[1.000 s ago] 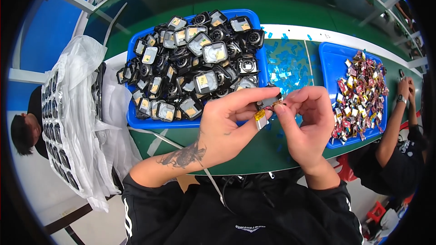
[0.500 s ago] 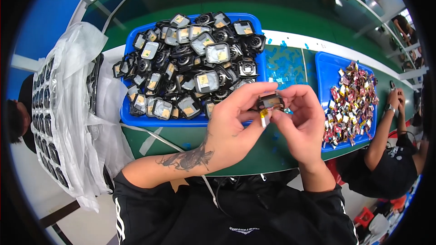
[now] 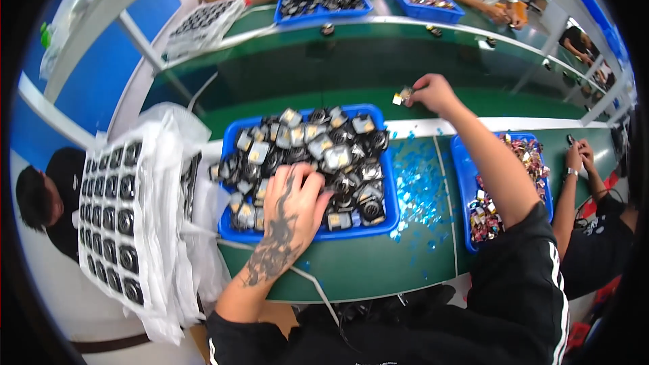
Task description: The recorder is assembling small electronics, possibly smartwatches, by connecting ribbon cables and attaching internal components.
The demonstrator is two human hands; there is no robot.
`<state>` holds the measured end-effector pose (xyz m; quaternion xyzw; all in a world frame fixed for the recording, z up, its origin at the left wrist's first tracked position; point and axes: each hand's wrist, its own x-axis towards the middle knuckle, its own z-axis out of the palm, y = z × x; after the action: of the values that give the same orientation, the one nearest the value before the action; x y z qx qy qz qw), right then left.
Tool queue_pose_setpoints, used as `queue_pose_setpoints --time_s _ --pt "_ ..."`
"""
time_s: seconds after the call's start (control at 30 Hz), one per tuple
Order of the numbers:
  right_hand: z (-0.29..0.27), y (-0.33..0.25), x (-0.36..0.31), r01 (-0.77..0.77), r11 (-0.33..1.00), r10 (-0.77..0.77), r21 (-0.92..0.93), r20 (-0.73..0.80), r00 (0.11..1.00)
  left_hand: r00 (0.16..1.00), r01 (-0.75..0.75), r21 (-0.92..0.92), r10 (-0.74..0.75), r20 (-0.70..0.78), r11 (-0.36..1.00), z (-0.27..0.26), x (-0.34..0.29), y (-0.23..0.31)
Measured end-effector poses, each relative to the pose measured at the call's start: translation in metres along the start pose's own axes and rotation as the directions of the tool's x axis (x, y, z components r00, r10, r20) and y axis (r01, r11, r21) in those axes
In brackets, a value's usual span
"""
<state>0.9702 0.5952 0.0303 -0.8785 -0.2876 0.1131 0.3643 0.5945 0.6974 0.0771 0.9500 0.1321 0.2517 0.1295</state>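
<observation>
My left hand point(image 3: 292, 204) is over the blue tray point(image 3: 318, 235) on the bench. Its fingers bend down onto a heap of dark watch cases point(image 3: 338, 157), many with grey backs and tan labels. The thumb stands apart from the fingers, and the fingertips are partly hidden. My right arm stretches far forward. At its end, my right hand point(image 3: 436, 96) pinches a small watch case point(image 3: 406, 92) above the green strip behind the bench's white rail. A pale, yellowish flat piece hangs from that case.
Blue film scraps point(image 3: 422, 189) lie right of the tray. A second blue tray point(image 3: 466, 220) holds small batteries point(image 3: 483, 216) beneath my right arm. Plastic-wrapped watch trays point(image 3: 111, 216) stand at left. Co-workers sit across the strip and at both sides; a white rail point(image 3: 487, 126) crosses behind the trays.
My hands have parted. The right has carried the watch case forward over the green strip; the left has let go and moved left onto the heap. The view has tilted up.
</observation>
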Motion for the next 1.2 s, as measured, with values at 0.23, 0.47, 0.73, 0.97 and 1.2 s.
queue_pose_setpoints --time_s 0.23,0.47,0.73,0.97,1.2 --pt "-0.044 -0.005 -0.016 0.279 0.949 -0.288 -0.148 -0.044 0.957 0.838 0.449 -0.887 -0.295 0.460 -0.109 -0.011 0.013 0.014" --pt "-0.134 0.004 -0.113 0.430 0.827 -0.309 -0.361 0.347 0.886 0.801 0.418 -0.840 -0.296 0.521 -0.345 0.002 0.065 0.039" --pt "-0.120 0.021 -0.198 0.302 0.813 -0.262 -0.498 0.150 0.953 0.808 0.477 -0.854 -0.278 0.519 -0.206 0.026 0.051 0.049" --pt "-0.120 0.038 -0.216 0.261 0.801 -0.293 -0.539 0.028 0.956 0.890 0.414 -0.909 -0.232 0.391 0.056 0.039 0.039 0.052" --pt "-0.087 -0.045 -0.235 -0.013 0.902 -0.163 0.432 0.369 0.915 0.940 0.315 -0.762 -0.076 0.332 0.565 0.021 0.028 0.070"
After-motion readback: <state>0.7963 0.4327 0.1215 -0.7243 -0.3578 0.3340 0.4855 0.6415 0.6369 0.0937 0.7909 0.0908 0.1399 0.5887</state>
